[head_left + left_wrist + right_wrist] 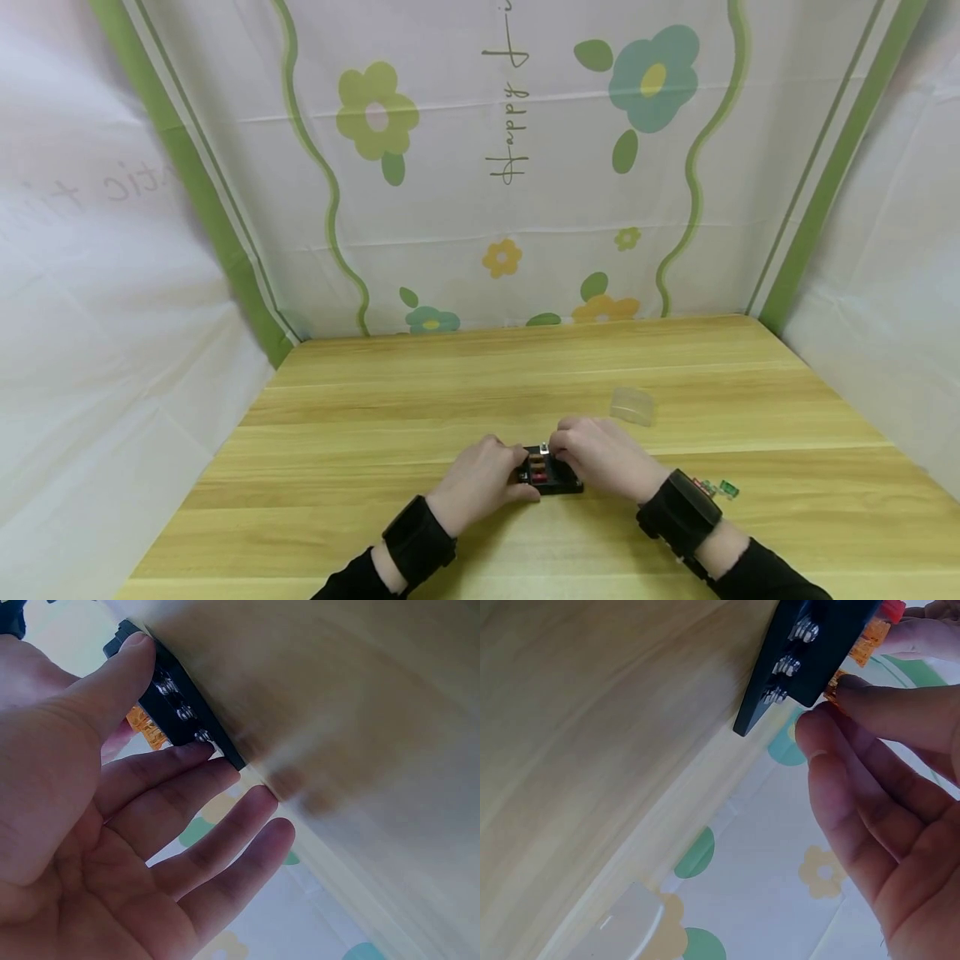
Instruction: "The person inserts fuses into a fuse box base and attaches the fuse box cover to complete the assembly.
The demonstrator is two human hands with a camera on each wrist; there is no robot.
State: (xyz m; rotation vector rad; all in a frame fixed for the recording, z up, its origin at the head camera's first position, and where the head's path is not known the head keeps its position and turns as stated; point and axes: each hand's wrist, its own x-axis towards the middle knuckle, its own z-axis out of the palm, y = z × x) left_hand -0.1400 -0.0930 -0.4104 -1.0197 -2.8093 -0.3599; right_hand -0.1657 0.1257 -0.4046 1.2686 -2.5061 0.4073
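A small black fuse box (564, 483) lies on the wooden table, with metal screw terminals (786, 665) along its side. My left hand (480, 475) grips its left end, the thumb on the near edge and fingers at the far side. Over its right part, my right hand (606, 458) pinches an orange blade fuse (832, 688) between thumb and fingertips at the box's top. How deep that fuse sits is hidden by the fingers. A red fuse (538, 477) and another orange fuse (869, 641) stand in the box.
A clear plastic cover (632, 406) lies on the table beyond the right hand. Several loose green and red fuses (727, 489) are beside the right wrist, partly hidden by its black band. White flowered cloth (450, 200) walls the table's back and sides.
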